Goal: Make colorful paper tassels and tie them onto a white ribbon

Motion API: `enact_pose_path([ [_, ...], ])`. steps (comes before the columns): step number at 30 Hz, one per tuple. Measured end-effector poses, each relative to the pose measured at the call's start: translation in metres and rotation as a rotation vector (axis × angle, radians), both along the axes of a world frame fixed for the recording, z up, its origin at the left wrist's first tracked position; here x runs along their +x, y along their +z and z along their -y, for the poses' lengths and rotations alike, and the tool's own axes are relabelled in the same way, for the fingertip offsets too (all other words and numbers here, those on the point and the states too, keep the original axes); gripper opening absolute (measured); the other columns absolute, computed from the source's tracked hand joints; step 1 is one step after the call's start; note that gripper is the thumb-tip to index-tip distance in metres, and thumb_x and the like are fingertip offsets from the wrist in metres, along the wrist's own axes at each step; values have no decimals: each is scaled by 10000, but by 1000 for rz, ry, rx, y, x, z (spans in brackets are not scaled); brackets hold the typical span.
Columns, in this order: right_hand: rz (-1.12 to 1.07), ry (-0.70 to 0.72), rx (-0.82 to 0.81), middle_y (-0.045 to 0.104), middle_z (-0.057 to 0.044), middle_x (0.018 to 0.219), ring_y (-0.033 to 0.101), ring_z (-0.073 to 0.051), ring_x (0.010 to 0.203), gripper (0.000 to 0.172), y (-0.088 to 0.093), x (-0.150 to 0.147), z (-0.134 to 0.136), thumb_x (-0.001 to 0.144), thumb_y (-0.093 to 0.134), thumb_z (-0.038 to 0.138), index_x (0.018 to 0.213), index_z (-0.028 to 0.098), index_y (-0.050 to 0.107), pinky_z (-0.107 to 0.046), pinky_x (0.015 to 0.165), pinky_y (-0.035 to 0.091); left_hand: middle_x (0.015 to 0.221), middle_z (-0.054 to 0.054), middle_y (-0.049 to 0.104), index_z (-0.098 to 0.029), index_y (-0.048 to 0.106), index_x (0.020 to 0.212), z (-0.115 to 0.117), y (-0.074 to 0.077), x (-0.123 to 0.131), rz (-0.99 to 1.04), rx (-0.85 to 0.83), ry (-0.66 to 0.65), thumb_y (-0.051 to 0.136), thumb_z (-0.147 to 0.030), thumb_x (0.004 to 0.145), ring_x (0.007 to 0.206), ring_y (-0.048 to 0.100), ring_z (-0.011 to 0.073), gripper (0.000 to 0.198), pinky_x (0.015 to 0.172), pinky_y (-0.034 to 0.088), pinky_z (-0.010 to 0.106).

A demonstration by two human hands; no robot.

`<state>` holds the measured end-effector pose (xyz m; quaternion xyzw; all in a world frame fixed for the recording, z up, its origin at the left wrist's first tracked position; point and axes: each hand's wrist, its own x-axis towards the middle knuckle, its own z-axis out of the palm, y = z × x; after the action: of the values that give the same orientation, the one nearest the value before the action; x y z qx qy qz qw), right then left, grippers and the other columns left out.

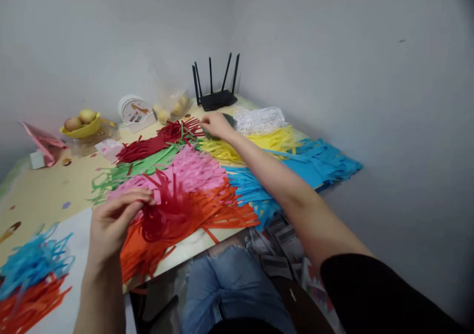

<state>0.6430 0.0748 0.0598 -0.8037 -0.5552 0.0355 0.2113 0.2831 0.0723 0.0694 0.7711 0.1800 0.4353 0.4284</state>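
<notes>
My left hand (113, 220) is closed in a pinch on a bunch of red paper strips (168, 213), held just above the orange strips (218, 210) near the table's front edge. My right hand (217, 125) reaches far across the table with fingers curled on a dark object (230, 120) that I cannot name, between the dark red strips (155, 144) and the white strips (261, 119). Pink strips (192, 168), green strips (137, 168), yellow strips (255, 144) and blue strips (311, 164) lie in piles between my hands.
A black router (217, 97) stands in the far corner by the wall. A yellow bowl of fruit (81, 125), a round white container (134, 109) and a pink item (42, 141) sit at the back left. Blue and orange strips (31, 275) lie on white paper at the near left.
</notes>
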Motion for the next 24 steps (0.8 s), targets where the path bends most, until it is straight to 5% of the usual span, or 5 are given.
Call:
enact_pose_path([
  [5, 49, -124, -347, 642, -133, 1257, 647, -230, 1123, 374, -34, 73, -42, 959, 641, 360, 1239, 112, 628, -432, 968, 552, 906, 23, 800, -264, 813, 905, -7, -4, 2, 112, 32, 88, 732, -232, 869, 1005, 734, 210, 94, 1029, 542, 379],
  [9, 88, -108, -524, 624, -131, 1280, 642, -227, 1122, 389, -56, 88, -65, 959, 643, 366, 1264, 125, 615, -420, 954, 564, 916, 29, 804, -230, 813, 821, -14, -8, 18, 227, -220, 243, 837, -304, 767, 932, 748, 185, 95, 994, 560, 321],
  [17, 150, -50, -646, 622, -136, 1287, 639, -234, 1138, 401, -70, 103, -82, 953, 651, 363, 1267, 116, 613, -430, 966, 558, 857, -14, 765, -235, 785, 807, -39, -10, 37, 443, -632, 209, 953, -350, 573, 847, 720, 126, 310, 822, 575, 223],
  [24, 202, -50, -611, 625, -123, 1283, 641, -229, 1128, 381, -76, 106, -79, 960, 641, 364, 1262, 132, 617, -426, 958, 562, 921, 31, 783, -209, 792, 811, -36, -12, 43, 338, -358, 385, 875, -341, 678, 953, 717, 172, 205, 994, 540, 319],
])
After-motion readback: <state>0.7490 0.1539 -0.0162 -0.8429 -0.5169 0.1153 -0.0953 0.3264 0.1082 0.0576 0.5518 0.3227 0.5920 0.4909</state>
